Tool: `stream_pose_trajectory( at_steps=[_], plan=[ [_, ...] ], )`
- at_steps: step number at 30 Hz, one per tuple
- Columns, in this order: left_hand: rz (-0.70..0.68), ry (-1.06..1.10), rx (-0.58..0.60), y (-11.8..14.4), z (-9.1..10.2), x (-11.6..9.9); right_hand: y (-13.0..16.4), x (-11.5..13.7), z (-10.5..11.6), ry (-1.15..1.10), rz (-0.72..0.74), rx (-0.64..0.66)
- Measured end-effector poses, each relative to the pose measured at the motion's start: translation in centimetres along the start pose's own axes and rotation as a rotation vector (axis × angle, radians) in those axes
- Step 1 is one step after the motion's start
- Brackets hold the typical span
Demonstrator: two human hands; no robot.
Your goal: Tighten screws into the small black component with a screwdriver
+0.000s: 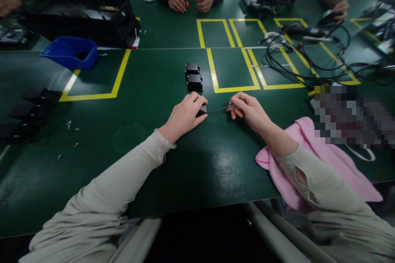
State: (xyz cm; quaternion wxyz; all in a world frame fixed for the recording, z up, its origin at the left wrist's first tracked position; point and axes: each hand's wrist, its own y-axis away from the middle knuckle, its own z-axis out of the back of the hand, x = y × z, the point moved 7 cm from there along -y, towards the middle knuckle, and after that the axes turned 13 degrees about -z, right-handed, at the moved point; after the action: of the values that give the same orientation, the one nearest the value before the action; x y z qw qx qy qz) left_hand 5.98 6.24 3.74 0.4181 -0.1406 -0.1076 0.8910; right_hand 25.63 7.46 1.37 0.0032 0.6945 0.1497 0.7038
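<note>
A dark green table marked with yellow tape rectangles fills the scene; overhead light glares on its near edge.

A small black block lies on the green counter, mostly covered. A thin tool (its handle end bluish) lies nearly level, tip touching the block's right side.
</note>
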Motion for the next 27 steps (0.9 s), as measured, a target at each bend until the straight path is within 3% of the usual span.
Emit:
stream_pose_trajectory(
  at_steps=[27],
  plan=[
    [-0.005,0.005,0.0,0.11,0.01,0.03,-0.04,0.09,0.08,0.032,0.001,-0.033]
  ],
)
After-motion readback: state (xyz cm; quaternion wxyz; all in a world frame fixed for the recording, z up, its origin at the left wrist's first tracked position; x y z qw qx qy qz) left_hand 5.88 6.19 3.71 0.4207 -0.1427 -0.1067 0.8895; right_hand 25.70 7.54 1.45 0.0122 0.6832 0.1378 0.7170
